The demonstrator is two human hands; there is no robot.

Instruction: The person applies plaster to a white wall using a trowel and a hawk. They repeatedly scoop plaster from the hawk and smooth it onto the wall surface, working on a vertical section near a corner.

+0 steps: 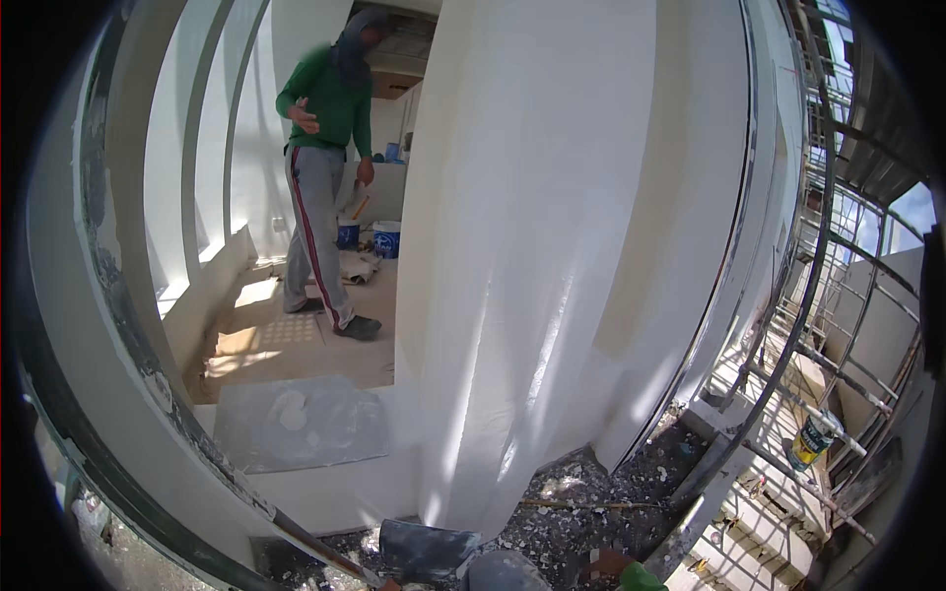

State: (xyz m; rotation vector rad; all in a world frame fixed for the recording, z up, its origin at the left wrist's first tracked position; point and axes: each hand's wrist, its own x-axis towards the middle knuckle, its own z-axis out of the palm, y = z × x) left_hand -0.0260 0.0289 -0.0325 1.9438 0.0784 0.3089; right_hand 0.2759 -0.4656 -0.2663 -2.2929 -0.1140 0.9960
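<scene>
Panel, dark grey, roughly rectangular, near white wall

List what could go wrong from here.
The grey sheet draped over the low white wall could slip, taking its white lump along. Loose debris at the tall white wall's base might make footing unsteady. The bucket among the scaffold tubes may get knocked.
</scene>
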